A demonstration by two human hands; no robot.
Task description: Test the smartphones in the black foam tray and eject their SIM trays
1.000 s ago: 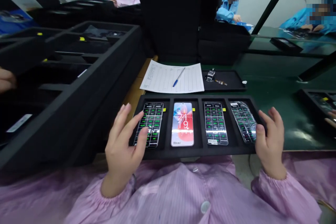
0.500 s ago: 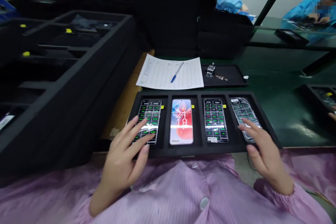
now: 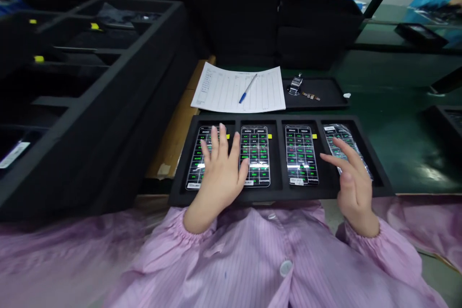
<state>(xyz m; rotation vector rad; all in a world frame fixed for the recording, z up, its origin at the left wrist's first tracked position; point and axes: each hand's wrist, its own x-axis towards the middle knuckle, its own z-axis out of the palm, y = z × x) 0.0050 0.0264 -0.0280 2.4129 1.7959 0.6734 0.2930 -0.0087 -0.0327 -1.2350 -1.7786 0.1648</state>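
Note:
A black foam tray point(image 3: 277, 196) in front of me holds several phones in a row, each in its own slot. My left hand point(image 3: 220, 173) lies open, fingers spread, over the first phone point(image 3: 197, 161) and the edge of the second phone point(image 3: 257, 154). Both screens show green test grids. The third phone point(image 3: 301, 154) lies untouched. My right hand point(image 3: 352, 178) is open, with its fingertips on the fourth phone point(image 3: 342, 142), which is wrapped in shiny film.
A paper form point(image 3: 240, 89) with a blue pen point(image 3: 247, 89) lies behind the tray, beside a small black tray point(image 3: 327, 96) of metal parts. A large black foam rack point(image 3: 90, 82) stands at the left. Other workers sit at the far tables.
My left hand moved right and forward over the first two phones. The second phone's screen changed from a pink clock display to a green grid. The right hand stayed on the fourth phone.

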